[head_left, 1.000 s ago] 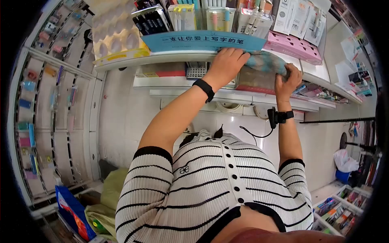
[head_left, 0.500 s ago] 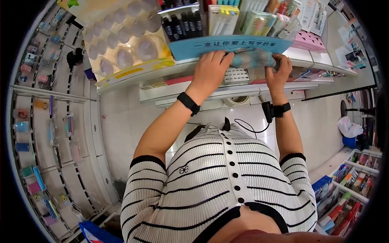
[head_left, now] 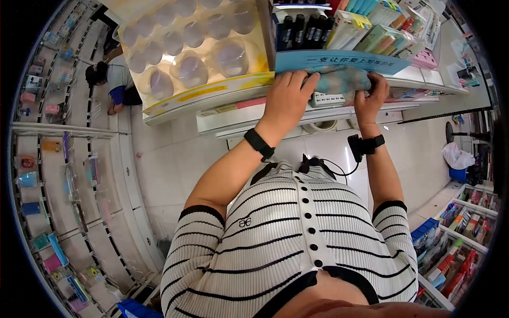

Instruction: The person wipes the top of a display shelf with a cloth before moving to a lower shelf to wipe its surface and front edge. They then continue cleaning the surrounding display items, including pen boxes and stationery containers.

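A grey and light-blue checked cloth [head_left: 339, 79] is stretched between my two hands along the front of a blue cardboard display box [head_left: 366, 60] with Chinese lettering. My left hand [head_left: 288, 100] is at the cloth's left end, its fingertips against the lower edge of the box. My right hand [head_left: 371, 100] has thumb and fingers closed round the right end. Just behind my hands, the box holds black markers [head_left: 305, 33] and several packs of pens [head_left: 347, 29]. A yellow display tray [head_left: 212, 86] with clear plastic domes stands left of the box.
A white shelf edge [head_left: 217, 122] runs under the displays, with lower shelves beneath. Another person [head_left: 114, 79] bends at the far left near wall racks [head_left: 74, 135]. Bins of packaged goods [head_left: 450, 254] stand at lower right. A black strap device [head_left: 366, 146] is on my right wrist.
The view has shifted, so the displays and my hands appear farther right. More of the other person shows at the left. Both hands stay at the cloth.
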{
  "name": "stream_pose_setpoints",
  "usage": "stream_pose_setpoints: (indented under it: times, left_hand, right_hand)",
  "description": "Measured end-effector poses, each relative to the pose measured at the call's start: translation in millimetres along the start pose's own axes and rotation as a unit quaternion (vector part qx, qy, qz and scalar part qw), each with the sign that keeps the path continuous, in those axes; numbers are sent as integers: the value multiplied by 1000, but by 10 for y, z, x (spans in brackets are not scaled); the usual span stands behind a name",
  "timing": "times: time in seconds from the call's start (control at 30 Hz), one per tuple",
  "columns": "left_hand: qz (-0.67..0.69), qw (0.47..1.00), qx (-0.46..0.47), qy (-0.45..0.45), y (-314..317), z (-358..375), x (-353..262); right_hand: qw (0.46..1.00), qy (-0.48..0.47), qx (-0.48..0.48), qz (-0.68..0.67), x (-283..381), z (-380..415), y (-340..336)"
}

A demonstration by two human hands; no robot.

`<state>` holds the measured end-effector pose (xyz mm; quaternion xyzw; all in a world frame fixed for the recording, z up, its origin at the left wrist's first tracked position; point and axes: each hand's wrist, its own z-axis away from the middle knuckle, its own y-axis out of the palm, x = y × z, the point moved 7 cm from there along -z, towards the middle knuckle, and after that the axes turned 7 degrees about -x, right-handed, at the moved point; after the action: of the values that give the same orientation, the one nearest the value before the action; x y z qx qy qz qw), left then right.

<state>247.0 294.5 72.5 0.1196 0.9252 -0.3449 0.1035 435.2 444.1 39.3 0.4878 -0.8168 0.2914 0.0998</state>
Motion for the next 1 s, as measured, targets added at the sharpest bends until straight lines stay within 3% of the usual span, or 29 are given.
stream_pose_setpoints:
  times: [0.17, 0.3, 0.67, 1.0]
  left_hand:
    - [19, 999, -38, 8, -1, 21, 12]
    - [18, 999, -39, 10, -18, 22, 10]
    - [32, 999, -16, 12, -1, 17, 24]
    - [30, 999, -31, 4, 23, 11, 36]
  right_hand:
    - [999, -12, -49, -6, -103, 54, 50]
    - [999, -18, -33, 39, -90, 53, 61]
    - [993, -45, -104, -18, -96, 66, 70]
    - [992, -76, -101, -2, -78, 70, 64]
